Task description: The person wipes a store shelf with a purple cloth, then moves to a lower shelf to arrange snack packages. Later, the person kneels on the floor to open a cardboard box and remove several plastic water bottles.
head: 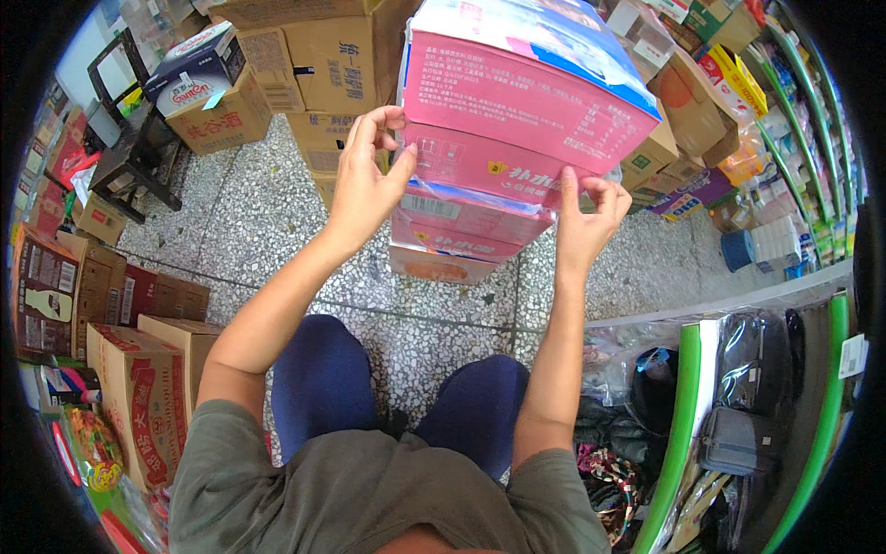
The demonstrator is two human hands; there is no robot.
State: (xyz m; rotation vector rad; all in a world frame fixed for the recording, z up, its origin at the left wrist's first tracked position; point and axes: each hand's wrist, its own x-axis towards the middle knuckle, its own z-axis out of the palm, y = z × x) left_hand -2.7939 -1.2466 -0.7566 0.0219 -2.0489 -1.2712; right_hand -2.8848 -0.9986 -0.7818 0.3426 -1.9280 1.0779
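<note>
In front of me a stack of pink drink cartons stands on the speckled floor. The top carton (512, 90) has a blue and white upper face and a pink side bearing small print. Just beneath it is another pink carton panel (477, 163) with large lettering. My left hand (377, 166) is at the stack's left corner, fingers curled along the edge and thumb against the front. At the right corner, my right hand (592, 215) has its thumb on the front below the top carton's lower edge. Its other fingertips bend around the side, partly hidden.
Brown cartons (332, 66) are piled behind the stack. A dark wooden chair (128, 149) stands at the left, beside stacked boxes (214, 114). More cartons (142, 395) flank my left side. Green-edged shelves (682, 415) with packaged goods line the right, near a blue roll (737, 251).
</note>
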